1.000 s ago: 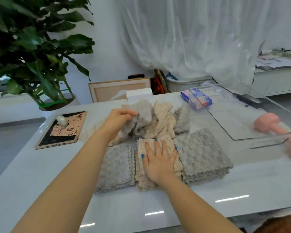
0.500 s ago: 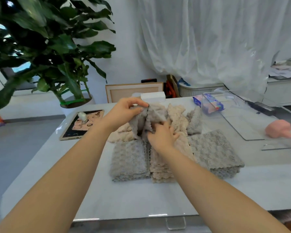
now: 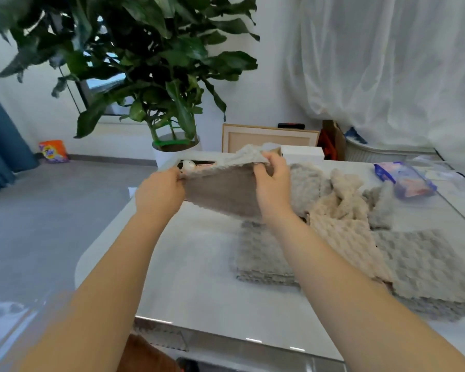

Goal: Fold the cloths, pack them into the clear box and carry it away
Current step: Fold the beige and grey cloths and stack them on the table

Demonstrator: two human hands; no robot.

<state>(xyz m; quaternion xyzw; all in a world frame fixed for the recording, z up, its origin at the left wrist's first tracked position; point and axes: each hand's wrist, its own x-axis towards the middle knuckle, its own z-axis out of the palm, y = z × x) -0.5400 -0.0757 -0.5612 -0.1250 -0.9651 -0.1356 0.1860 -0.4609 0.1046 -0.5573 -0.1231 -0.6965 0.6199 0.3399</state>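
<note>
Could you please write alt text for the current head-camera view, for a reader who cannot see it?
A person's left hand and right hand grip opposite ends of a grey cloth, holding it stretched above a white table. To the right lie folded stacks and a loose heap of grey and beige cloths; a potted plant stands behind.

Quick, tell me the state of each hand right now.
Left hand: closed, gripping the left edge of the grey-brown bobbled fleece cloth.
Right hand: closed, pinching the same cloth's right edge.
</note>
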